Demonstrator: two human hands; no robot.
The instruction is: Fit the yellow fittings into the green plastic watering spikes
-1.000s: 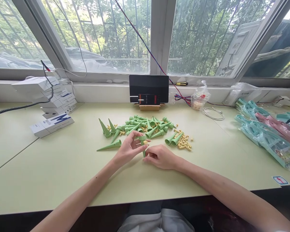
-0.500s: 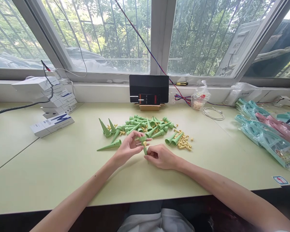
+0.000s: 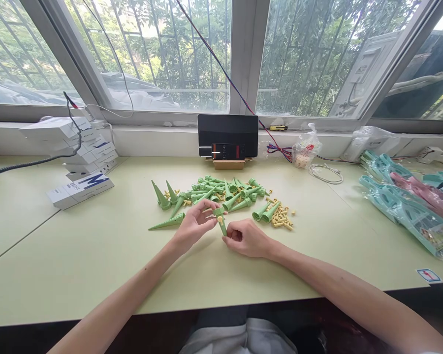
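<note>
A phone [image 3: 228, 151] leans against a black screen [image 3: 228, 129].

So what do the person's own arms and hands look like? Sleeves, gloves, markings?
Left hand and right hand are human and ungloved; no watch or bracelet visible. Left forearm and right forearm show no sleeves. One small spot marks the left.

2 hands [image 3: 196, 223] [image 3: 248, 239] pinch close together, forearms [image 3: 138, 278] angled inward.
</note>
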